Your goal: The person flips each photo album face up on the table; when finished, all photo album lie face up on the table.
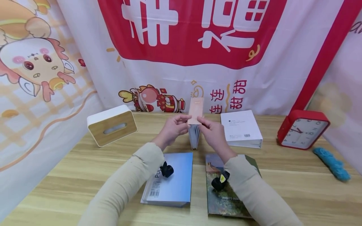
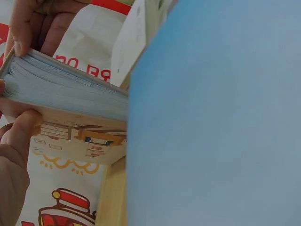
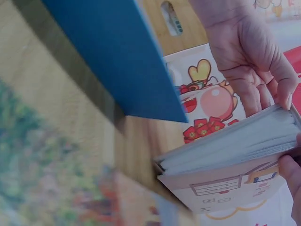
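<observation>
A small pale pink photo album stands upright on the table near the wall, its narrow side turned up towards me. My left hand pinches its left cover near the near top corner. On the other side my right hand holds the right cover between thumb and fingers. The white page edges fan slightly apart between the covers in the left wrist view. Cartoon drawings decorate one cover in the right wrist view. Parts of the fingers are cut off in both wrist views.
A blue album lies below my left forearm, and a landscape-covered photo album lies partly under my right. Behind the right hand is a white album. A tissue box, red clock and fuzzy teal bundle stand farther out.
</observation>
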Demonstrator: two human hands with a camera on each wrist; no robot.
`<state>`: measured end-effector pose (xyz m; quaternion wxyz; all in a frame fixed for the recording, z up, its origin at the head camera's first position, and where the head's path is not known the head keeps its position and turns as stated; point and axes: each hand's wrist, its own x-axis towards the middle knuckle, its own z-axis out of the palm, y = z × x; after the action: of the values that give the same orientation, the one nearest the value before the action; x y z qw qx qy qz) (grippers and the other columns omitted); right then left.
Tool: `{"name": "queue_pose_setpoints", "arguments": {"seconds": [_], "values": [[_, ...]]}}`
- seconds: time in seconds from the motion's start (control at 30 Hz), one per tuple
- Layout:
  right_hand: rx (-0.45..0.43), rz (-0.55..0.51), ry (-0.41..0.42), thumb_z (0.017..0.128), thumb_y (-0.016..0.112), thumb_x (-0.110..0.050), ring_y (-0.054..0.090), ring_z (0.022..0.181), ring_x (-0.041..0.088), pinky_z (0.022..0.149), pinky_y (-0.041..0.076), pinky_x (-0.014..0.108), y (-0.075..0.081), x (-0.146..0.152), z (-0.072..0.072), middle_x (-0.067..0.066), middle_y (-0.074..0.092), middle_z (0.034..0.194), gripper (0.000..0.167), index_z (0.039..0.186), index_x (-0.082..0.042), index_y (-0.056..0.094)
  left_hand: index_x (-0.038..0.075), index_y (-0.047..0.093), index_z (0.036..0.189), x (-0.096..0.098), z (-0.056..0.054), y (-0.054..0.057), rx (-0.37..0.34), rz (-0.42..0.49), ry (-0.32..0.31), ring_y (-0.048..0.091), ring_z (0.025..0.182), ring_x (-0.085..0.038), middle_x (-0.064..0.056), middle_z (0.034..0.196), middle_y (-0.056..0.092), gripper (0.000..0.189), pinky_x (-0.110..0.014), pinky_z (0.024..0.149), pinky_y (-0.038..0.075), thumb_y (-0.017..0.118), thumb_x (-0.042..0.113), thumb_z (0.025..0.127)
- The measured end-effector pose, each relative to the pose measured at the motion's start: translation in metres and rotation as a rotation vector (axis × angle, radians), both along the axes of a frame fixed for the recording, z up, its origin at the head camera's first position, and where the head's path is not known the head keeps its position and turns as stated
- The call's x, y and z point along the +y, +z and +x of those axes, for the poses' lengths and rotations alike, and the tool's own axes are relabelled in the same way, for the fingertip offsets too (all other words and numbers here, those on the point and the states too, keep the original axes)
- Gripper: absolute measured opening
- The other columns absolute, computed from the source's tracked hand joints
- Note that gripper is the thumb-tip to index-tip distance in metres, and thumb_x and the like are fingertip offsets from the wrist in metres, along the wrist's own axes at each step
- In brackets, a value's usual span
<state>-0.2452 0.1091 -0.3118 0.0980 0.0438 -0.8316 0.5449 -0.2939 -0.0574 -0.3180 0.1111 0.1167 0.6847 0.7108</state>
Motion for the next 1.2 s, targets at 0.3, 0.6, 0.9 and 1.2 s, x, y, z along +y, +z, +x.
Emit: {"name": "queue_pose_setpoints", "arguments": {"seconds": [0.3,0.6,0.9,1.2], "values": [[0.06,-0.03,-0.048,0.091,0.057,-0.023,0.055,0.115,0.011,0.087,0.05,0.027,-0.01,-0.003,-0.002,-0.001,0.058,0.126,0.032,0.123,-0.018,0.06,0.01,0.059,0.12,-0.001,-0.001,0.0,0.11,-0.122,-0.01,0.058,0.111,-0.024,-0.01,0.126,0.058,0.037,-0.032,0.086,0.052,0.06,0.0,0.085],[0.036,-0.197,-0.052,0.086,0.06,-0.008,0.053,0.118,0.015,0.095,0.045,0.025,-0.021,-0.01,-0.008,0.005,0.055,0.131,0.046,0.131,-0.012,0.052,0.01,0.062,0.116,-0.006,0.002,0.01,0.358,-0.462,0.012,0.05,0.122,-0.022,-0.004,0.135,0.052,0.037,-0.033,0.097,0.044,0.061,0.003,0.081],[-0.133,-0.285,-0.032,0.083,0.064,-0.004,0.051,0.121,0.015,0.099,0.042,0.029,-0.031,-0.011,-0.012,0.004,0.053,0.134,0.056,0.135,-0.016,0.048,0.016,0.059,0.125,0.001,0.002,0.027,0.565,-0.765,-0.112,0.043,0.127,-0.021,-0.001,0.144,0.042,0.048,-0.026,0.075,0.051,0.06,0.002,0.079],[-0.28,-0.225,-0.02,0.081,0.068,-0.006,0.049,0.123,0.022,0.1,0.042,0.038,-0.045,-0.01,-0.018,0.005,0.053,0.134,0.057,0.134,-0.023,0.05,0.018,0.061,0.122,0.005,-0.001,0.038,0.602,-0.877,-0.17,0.054,0.112,-0.019,-0.002,0.135,0.052,0.037,-0.031,0.088,0.051,0.064,0.014,0.086]]}}
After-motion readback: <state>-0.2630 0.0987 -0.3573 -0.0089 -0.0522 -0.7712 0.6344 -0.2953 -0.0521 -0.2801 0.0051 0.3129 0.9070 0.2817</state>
